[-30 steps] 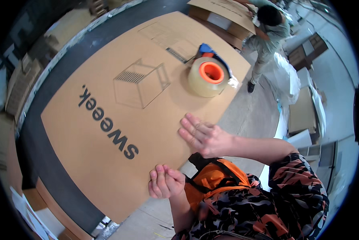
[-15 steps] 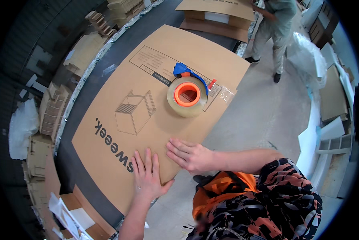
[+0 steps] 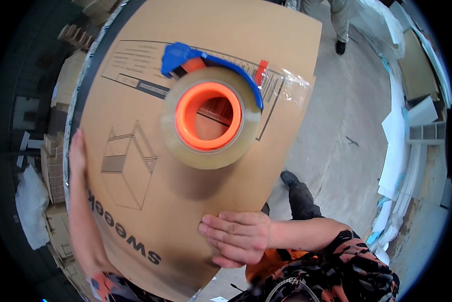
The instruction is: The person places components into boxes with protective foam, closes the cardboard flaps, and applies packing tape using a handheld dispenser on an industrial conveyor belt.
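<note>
Left hand [image 3: 77,153] now shifted to left edge of carton [image 3: 173,219], fingers straight, grip unseen; right hand [image 3: 237,236] half-open, empty, near edge. Likely bracing both sides.

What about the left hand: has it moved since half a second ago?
Yes: judged by the box, the left hand moved left and forward, to the box's left edge.

My left hand [image 3: 77,153] lies along the left edge of a large brown cardboard box with black print [image 3: 266,30], my right hand [image 3: 237,237] rests on its near side, and a clear tape roll with an orange core [image 3: 185,116] and blue plastic dispenser [image 3: 226,69] sits on top
</note>
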Available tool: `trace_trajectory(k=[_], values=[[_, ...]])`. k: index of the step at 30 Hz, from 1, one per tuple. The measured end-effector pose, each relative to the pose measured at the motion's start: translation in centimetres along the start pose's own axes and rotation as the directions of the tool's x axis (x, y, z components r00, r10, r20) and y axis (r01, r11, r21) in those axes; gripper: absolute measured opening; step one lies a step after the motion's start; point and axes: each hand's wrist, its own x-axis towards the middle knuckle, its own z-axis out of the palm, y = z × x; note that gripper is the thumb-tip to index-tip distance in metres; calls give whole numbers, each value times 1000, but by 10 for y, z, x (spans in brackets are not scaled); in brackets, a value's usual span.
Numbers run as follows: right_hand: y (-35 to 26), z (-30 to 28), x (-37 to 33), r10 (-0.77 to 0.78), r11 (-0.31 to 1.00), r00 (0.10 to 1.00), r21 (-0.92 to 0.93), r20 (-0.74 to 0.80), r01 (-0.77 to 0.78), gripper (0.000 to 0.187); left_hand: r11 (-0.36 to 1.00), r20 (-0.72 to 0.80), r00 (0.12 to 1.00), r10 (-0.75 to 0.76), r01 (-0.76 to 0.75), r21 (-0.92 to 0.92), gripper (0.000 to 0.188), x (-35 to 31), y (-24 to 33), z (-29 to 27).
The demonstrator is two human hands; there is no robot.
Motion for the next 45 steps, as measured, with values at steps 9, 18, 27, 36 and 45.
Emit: trace_trajectory(k=[9, 18, 27, 36, 45], values=[[9, 6, -8, -17, 1000, 993, -1, -116, 17, 29, 927, -26, 995, -96, 99, 362, 87, 74, 14, 18], [19, -7, -4, 0, 999, 1000, 51, -17, 1, 32, 776, 138, 853, 503, -516, 363, 95, -139, 130, 56], [42, -24, 7, -77, 997, 993, 29, 89, 74, 33, 856, 324, 898, 298, -402, 326, 103, -301, 242, 60], [115, -109, 89, 318, 943, 940, -62, -125, -328, 52, 883, 267, 920, 286, -361, 299, 98, -320, 248, 63], [149, -91, 187, 784, 365, 258, -83, 565, -927, 60, 870, 201, 909, 365, -410, 274, 92, -322, 247, 64]])
